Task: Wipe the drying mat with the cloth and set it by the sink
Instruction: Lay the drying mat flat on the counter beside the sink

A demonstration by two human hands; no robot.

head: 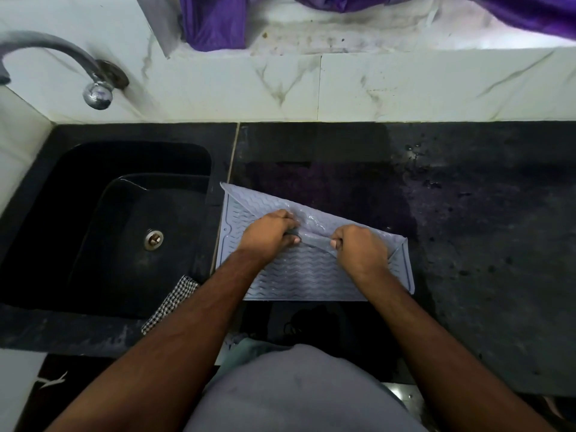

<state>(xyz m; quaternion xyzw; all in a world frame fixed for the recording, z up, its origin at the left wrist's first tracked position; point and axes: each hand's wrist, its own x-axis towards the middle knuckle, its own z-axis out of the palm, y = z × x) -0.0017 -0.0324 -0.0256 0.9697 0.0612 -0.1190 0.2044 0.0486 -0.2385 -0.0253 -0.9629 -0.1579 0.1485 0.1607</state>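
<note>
Beside the black sink basin (103,219), on the dark stone countertop (467,244), a pale grey ribbed silicone drying mat (299,272) is lying with its far edge folded over toward the person, forming a diagonal flap across the upper half. Both hands are working at the fold line near the mat's middle. The left hand (268,233) is curling its fingers around the folded edge, thumb pressing from the near side. The right hand (361,247) is gripping the same folded edge in a closed fist, slightly nearer the mat's right side. The two hands are sitting close together but apart. A black-and-white checked cloth (170,302) is hanging over the sink's near rim, left of the left forearm and touching neither hand. Water droplets are showing on the countertop to the right.
</note>
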